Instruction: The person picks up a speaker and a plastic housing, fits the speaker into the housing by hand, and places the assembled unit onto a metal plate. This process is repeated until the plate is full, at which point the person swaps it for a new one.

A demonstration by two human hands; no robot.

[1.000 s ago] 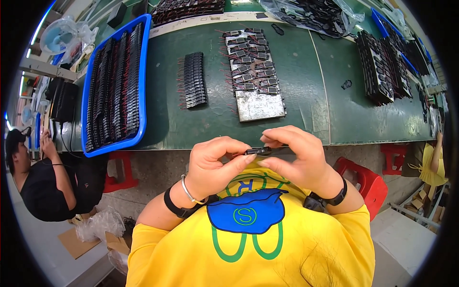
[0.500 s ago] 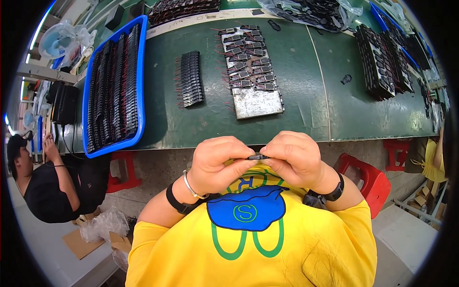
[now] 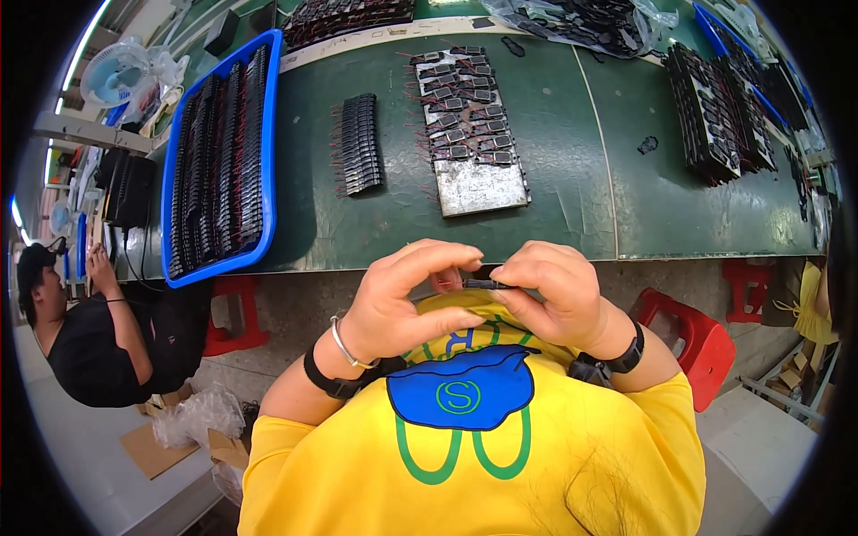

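Between my hands, just off the near table edge, is a small black wired part (image 3: 481,284) seen edge-on, with a bit of red wire at its left end. The thumb and fingers of my right hand (image 3: 559,293) pinch its right end. My left hand (image 3: 391,299) is open around the other end, thumb and fingers spread apart. Beyond them, a metal plate (image 3: 483,189) on the table carries two columns of similar black parts with rectangular faces and red wires. Left of the plate, a row of black parts (image 3: 360,145) stands packed together.
A blue tray (image 3: 268,170) full of black parts sits at the left of the green table (image 3: 563,170). Loaded plates (image 3: 710,134) stand at right, near a loose black piece (image 3: 647,145). A bag of black pieces (image 3: 581,22) lies far off. Red stools (image 3: 693,344) and a seated person (image 3: 98,339) flank me.
My left hand has opened and drawn back from the black part, which it was pinching before. My right hand keeps its pinch, and the red wire now shows.
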